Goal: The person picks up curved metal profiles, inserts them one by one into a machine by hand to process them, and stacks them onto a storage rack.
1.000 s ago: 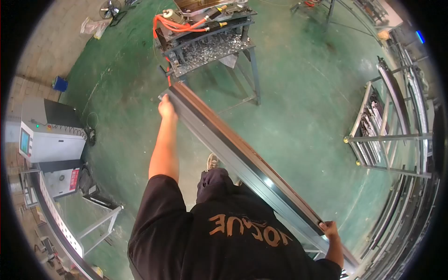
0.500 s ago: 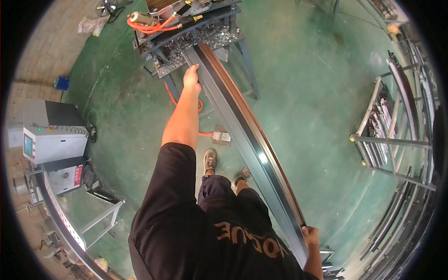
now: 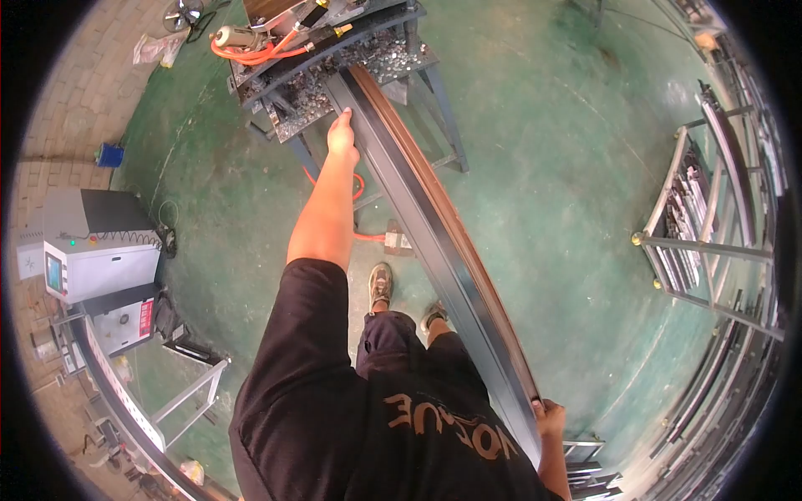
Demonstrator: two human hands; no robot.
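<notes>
A long dark-grey metal profile (image 3: 418, 236) with a brown strip (image 3: 436, 194) along its right side slants across the view in front of my body. My left hand (image 3: 341, 138) grips its left edge near the far end, thumb on top and the other fingers hidden below. Further down, my right hand (image 3: 548, 417) is closed around the opposite edge near the lower end. The far end lies at a metal work stand (image 3: 409, 65) strewn with small shiny scraps; whether it rests on it I cannot tell.
Orange air hose (image 3: 251, 57) and tools lie on the stand, whose legs (image 3: 447, 117) spread over the green floor. At left stands a grey-white machine (image 3: 104, 263) with a screen. Racks (image 3: 710, 250) of long profiles line the right. A fan (image 3: 182, 14) stands far left.
The profile and both hands have shifted slightly up and left in view. The camera view has also turned a little. Both hands keep their hold.
</notes>
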